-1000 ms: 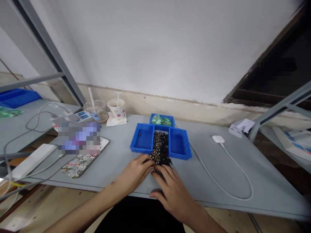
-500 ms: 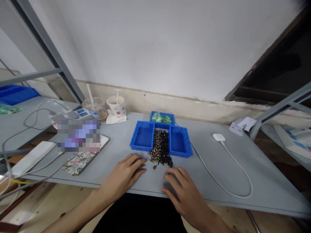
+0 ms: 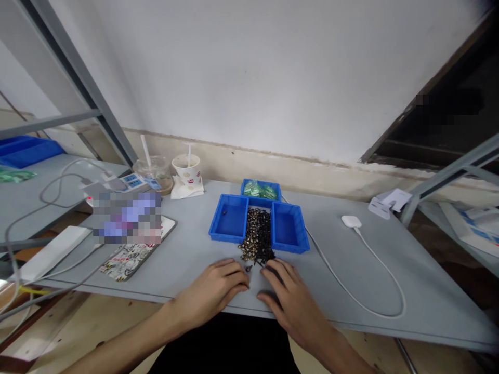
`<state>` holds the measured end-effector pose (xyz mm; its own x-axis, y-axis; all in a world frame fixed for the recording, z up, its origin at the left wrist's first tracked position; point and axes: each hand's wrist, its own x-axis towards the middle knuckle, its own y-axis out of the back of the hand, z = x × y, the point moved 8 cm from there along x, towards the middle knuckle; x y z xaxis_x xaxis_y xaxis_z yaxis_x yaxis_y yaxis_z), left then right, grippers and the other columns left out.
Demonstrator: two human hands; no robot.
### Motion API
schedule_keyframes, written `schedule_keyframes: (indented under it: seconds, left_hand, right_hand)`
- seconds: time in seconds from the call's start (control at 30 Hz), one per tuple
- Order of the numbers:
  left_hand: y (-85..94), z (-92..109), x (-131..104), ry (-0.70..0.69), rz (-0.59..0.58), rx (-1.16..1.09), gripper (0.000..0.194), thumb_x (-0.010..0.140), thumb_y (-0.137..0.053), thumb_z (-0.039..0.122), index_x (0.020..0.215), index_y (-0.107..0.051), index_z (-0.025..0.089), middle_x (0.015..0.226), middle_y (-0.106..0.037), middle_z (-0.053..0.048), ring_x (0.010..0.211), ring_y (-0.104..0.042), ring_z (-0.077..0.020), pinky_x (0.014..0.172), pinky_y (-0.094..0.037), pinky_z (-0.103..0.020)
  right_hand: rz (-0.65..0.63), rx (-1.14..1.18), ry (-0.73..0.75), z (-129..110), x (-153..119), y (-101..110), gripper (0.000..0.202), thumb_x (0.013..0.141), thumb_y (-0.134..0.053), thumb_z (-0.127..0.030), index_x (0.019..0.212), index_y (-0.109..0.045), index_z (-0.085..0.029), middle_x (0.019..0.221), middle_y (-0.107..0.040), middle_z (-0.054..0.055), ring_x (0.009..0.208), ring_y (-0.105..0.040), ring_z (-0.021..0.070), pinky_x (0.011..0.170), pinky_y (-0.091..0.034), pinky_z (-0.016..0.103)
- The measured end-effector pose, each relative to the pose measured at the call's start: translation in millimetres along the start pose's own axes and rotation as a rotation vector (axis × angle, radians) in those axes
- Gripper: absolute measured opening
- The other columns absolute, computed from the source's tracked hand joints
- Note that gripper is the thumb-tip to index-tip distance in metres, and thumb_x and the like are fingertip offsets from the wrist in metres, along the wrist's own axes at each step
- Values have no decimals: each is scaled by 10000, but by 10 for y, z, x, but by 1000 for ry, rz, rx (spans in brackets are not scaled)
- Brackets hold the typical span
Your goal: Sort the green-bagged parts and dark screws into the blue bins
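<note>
A pile of small screw-like pieces [image 3: 255, 234], bronze-coloured on the left and black on the right, lies between two blue trays. My left hand [image 3: 218, 285] rests at the near left of the pile, thumb and fingers drawn together; whatever is between them is hidden. One loose piece [image 3: 248, 268] lies by its fingertips. At the pile's near right edge, my right hand [image 3: 290, 293] has its fingers curved and thumb apart, fingertips by the black pieces. The left blue tray [image 3: 230, 238] holds a tiny dark piece; the right blue tray [image 3: 290, 244] shows its bare bottom.
Behind the pile, a smaller blue tray [image 3: 257, 201] holds green packets. Two drink cups, one a paper cup [image 3: 187, 174], stand at the back left. A patterned flat case [image 3: 128, 257] and cables lie left. A white charger [image 3: 351, 221] with its cable lies right.
My left hand has moved right, its thumb and fingers coming together. My right hand has shifted slightly forward to the edge of the black pieces. The trays stay put.
</note>
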<state>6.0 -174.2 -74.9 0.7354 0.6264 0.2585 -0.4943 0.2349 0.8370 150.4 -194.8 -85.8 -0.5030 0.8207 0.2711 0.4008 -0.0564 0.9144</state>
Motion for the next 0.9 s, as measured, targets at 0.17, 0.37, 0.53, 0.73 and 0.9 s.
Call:
schedule_keyframes:
  seconds: [0.17,0.37,0.53,0.73,0.9]
  left_hand:
    - [-36,-192,129,96,97,23,206,1041,-507,238,1017,-704,185,983,-706,-50,936,-659,-204,897,-544,-353]
    - [19,-230,104,140,145,-119,151,1027,-552,244,1016,-698,204,994,-695,-30,945,-659,-172,879,-541,-301]
    - [276,-150,199,51,252,-157,153,1039,-535,251,1068,-674,193,1019,-686,-43,945,-655,-150,869,-546,-271]
    - [816,-60,633,-201,452,102,176,1041,-510,224,1114,-651,149,1005,-701,-91,943,-638,-182,861,-560,-332]
    - [1003,-215,885,-208,534,53,137,1034,-540,236,1080,-647,163,972,-713,-53,890,-651,-151,841,-563,-322]
  right_hand:
    - [12,1,10,10,33,-42,414,973,-635,-326,1355,-562,-186,1383,-584,152,1281,-547,324,1046,-536,536]
    - [81,60,38,-27,48,93,277,996,-597,-281,1261,-594,-201,1303,-626,126,1218,-570,303,1016,-527,515]
    - [249,223,88,-89,267,436,144,1018,-548,-228,1148,-605,-207,1053,-702,71,991,-627,230,905,-528,420]
    - [374,317,178,41,897,916,74,1009,-569,-228,1025,-639,-208,959,-706,43,915,-648,191,856,-512,335]
    - [502,329,116,314,1199,1037,149,1019,-496,-206,1046,-641,-216,990,-715,41,910,-670,185,833,-517,324]
